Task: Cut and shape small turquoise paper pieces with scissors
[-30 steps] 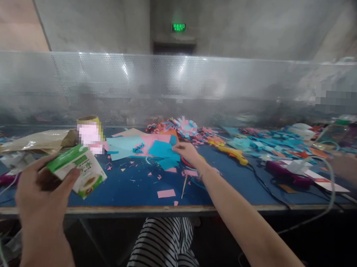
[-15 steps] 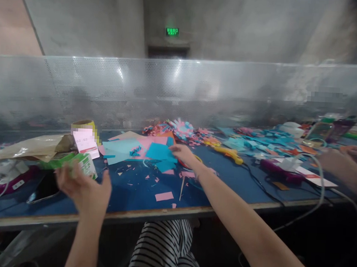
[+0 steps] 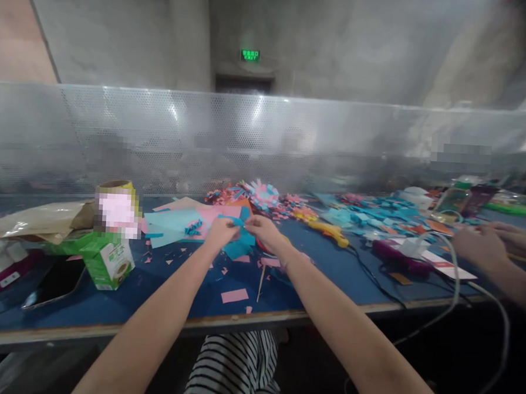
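Both my hands meet over the middle of the blue table. My left hand (image 3: 222, 232) is closed on the left part of a piece of blue paper (image 3: 236, 221). Its right part is pinched in my right hand (image 3: 263, 231). My fingers cover much of the paper. More blue paper (image 3: 238, 247) lies just beneath, and light blue sheets (image 3: 167, 222) spread to the left over pink paper (image 3: 221, 212). A small curled blue strip (image 3: 194, 227) rests on them. Behind my hands sits a pink, white and blue paper flower (image 3: 263, 194).
A green-and-white carton (image 3: 108, 262) and a phone (image 3: 55, 283) are at left. A yellow glue gun (image 3: 329, 231) with a cable lies right of my hands. Pink scraps (image 3: 235, 295) and a thin stick (image 3: 261, 284) are in front. At far right, a co-worker's hands (image 3: 485, 247) are near a white cable.
My left hand has moved right from beside the green carton to the blue paper and now grips it. My right hand has stayed at the paper, bringing it up between both hands.
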The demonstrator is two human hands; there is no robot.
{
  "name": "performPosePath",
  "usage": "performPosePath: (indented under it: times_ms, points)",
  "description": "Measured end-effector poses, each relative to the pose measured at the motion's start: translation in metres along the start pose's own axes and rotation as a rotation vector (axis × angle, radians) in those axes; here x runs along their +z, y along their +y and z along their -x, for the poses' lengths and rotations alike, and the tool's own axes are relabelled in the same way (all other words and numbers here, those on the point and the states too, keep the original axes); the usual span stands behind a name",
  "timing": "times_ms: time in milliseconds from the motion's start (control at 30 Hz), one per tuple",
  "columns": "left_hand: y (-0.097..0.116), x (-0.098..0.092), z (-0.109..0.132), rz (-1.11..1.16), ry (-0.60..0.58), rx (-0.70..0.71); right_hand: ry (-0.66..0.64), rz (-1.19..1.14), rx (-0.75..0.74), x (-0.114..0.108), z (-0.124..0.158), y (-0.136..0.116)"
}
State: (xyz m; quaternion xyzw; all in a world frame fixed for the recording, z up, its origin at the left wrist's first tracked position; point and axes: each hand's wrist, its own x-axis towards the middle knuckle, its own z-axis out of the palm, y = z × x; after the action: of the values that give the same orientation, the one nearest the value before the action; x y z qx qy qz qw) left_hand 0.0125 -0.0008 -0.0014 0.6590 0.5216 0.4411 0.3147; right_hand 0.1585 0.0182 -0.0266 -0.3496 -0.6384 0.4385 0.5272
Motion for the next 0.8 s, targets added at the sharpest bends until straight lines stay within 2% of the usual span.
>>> performPosePath:
  times_ms: [100, 267, 433, 567, 800]
  points:
    - [-0.012, 0.009, 0.004, 0.195, -0.002, -0.06, -0.012, 0.181, -0.07, 0.002, 0.001, 0.0]
    - [-0.017, 0.008, 0.004, 0.258, 0.021, -0.057, 0.007, 0.465, -0.218, 0.006, 0.004, 0.002]
    - [-0.025, 0.004, -0.001, 0.182, -0.002, 0.033, -0.026, 0.509, -0.21, 0.006, 0.005, 0.002]
    - [-0.031, 0.003, -0.003, 0.093, 0.026, 0.126, -0.05, 0.461, -0.184, 0.004, 0.004, -0.002]
    - [-0.031, 0.003, -0.005, 0.104, 0.001, 0.135, -0.066, 0.453, -0.159, 0.001, 0.003, -0.001]
